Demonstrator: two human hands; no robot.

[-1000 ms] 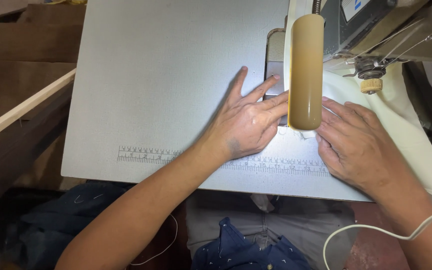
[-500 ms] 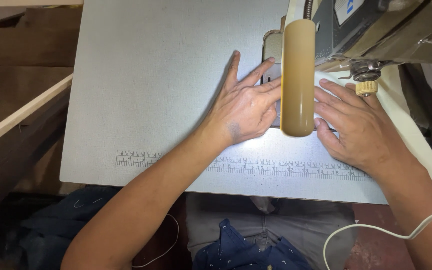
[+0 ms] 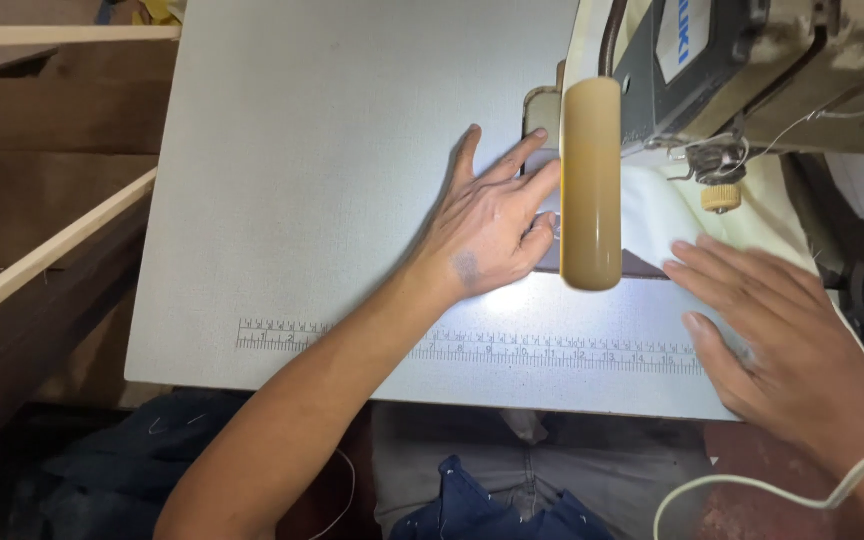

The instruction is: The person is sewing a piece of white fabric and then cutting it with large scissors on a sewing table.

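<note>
The left hand [image 3: 487,235] lies flat and open on the grey surface [image 3: 332,180], fingers spread, with its fingertips touching the edge of a white cloth [image 3: 657,215] just beside the sewing machine [image 3: 752,70]. The right hand [image 3: 777,330] is also open and flat, holding nothing, and it presses down on the near side of the cloth. The cloth sits under the machine's arm, behind a tan rounded part [image 3: 592,185] that hides the needle. A ruler strip [image 3: 472,345] runs along the front of the surface. The fingers of both hands are close to where the needle must be, so I think a finger could get poked if it slides in too far. The cloth could also bunch or slip crooked if one hand pushes harder than the other.
</note>
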